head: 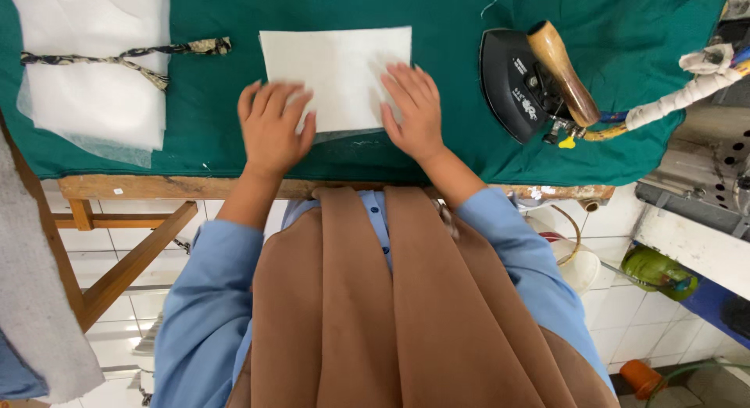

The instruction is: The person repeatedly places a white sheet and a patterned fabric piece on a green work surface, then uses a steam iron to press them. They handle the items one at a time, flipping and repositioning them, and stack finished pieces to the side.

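a small white tag (117, 191) was stuck to the wooden table edge (156, 186), left of the person. a black iron (519, 84) with white markings lay on its side at the right of the green cover (219, 135). the cream fabric rectangle (336, 72) lay flat at the cover's centre. the left hand (271, 127) and right hand (412, 107) both pressed on its near corners, palms down, fingers spread, grasping nothing. a white cloth pile (90, 72) carried a patterned cord (117, 58).

One iron (527, 80), two white cloths (332, 72), two hands (273, 127).
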